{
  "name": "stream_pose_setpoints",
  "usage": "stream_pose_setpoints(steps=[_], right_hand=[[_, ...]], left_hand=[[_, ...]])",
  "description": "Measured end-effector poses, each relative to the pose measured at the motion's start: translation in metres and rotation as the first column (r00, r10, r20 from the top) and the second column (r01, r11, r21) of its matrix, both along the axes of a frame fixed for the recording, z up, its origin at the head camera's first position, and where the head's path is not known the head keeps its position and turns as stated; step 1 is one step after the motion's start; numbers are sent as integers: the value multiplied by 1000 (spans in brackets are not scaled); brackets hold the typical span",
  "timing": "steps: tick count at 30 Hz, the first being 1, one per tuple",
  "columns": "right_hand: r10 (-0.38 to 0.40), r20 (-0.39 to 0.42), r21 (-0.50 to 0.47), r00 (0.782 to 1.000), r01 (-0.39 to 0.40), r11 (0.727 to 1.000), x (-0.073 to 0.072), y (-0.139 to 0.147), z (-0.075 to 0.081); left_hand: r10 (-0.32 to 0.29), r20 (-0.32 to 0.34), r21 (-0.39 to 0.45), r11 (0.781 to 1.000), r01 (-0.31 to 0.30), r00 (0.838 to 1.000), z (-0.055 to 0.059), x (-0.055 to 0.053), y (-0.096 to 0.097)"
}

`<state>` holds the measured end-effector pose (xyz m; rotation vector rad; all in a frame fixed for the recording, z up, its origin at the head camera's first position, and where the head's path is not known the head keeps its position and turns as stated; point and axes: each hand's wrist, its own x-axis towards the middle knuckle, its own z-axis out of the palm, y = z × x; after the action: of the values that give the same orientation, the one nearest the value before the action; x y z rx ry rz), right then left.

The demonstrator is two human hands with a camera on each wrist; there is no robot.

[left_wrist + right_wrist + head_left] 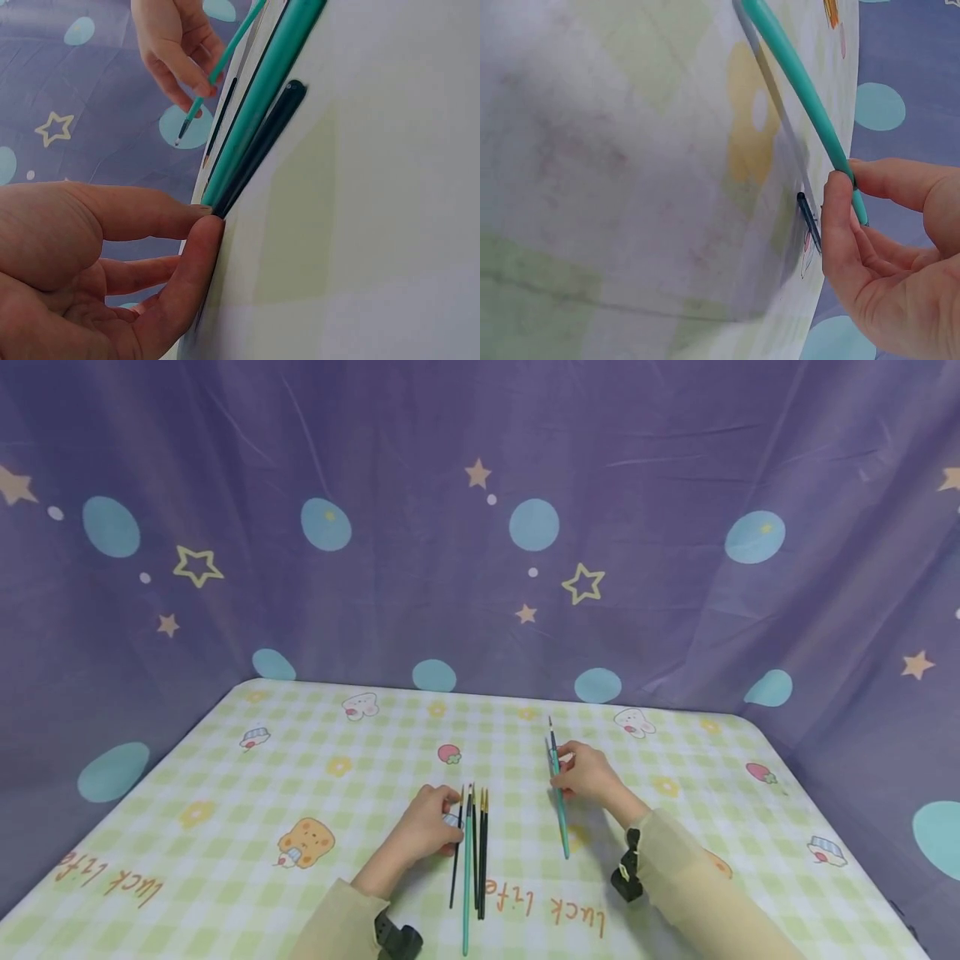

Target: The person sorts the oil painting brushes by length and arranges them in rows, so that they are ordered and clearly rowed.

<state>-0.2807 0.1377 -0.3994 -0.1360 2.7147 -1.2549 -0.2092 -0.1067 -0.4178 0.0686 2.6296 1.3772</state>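
Note:
In the head view my right hand pinches a teal paintbrush between thumb and finger. Its dark bristle end points to the back of the table, and the right wrist view shows the teal handle raised off the cloth over its shadow. My left hand pinches a thin dark paintbrush at the left side of a row. Beside it lie another teal paintbrush and several black paintbrushes, bristles pointing away. The dark handle and the teal one run close together in the left wrist view.
A checked tablecloth with printed flowers and lettering covers the table. Behind it hangs a purple curtain. Close to my right fingers in the right wrist view, a dark stick-like thing lies on the cloth, partly hidden.

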Motion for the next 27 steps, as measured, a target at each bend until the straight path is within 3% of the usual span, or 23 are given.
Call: stream_pose_setpoints(steps=[17, 27], right_hand=[[8, -16, 36, 1000, -8, 999, 47, 7, -2], [-6, 43, 29, 999, 4, 1000, 69, 7, -6]], left_hand=[[3, 4, 15, 1000, -3, 1000, 0, -1, 0], [-6, -13, -6, 1000, 6, 1000, -3, -3, -1]])
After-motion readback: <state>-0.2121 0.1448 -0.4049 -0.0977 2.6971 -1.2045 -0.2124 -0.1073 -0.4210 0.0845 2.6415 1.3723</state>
